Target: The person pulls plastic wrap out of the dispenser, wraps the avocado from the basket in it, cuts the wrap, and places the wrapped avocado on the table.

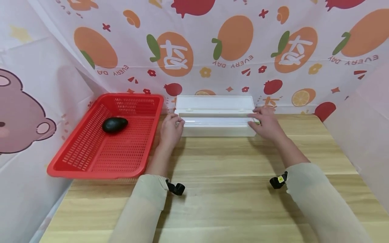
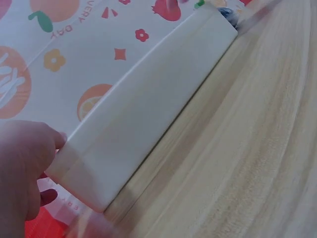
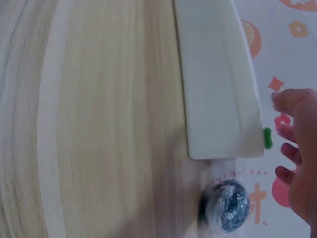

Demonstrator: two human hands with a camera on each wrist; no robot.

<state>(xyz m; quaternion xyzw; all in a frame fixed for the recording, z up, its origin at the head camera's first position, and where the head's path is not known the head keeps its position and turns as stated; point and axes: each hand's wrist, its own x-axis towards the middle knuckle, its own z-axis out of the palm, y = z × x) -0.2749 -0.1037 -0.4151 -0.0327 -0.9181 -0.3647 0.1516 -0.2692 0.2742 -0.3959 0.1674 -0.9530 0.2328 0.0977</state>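
Nearest are two beige sleeves reaching forward over the wooden counter point(image 1: 212, 175). Beyond them, the long white box point(image 1: 216, 116) lies crosswise to the arms at the counter's far edge against the fruit-print cloth point(image 1: 231, 50), its long axis running left to right, with one hand at each end. The left hand point(image 1: 171, 130) curls its fingers round the box's left end, gripping it; the wrist view shows the thumb on the end's top edge. The right hand point(image 1: 265, 123) lies with fingers spread and nearly straight on the right end, near a small green tab point(image 3: 267, 138). Just past that end sits a foil-wrapped ball point(image 3: 227, 206). Left of the box, a red basket point(image 1: 76, 158) holds an avocado point(image 1: 114, 124).
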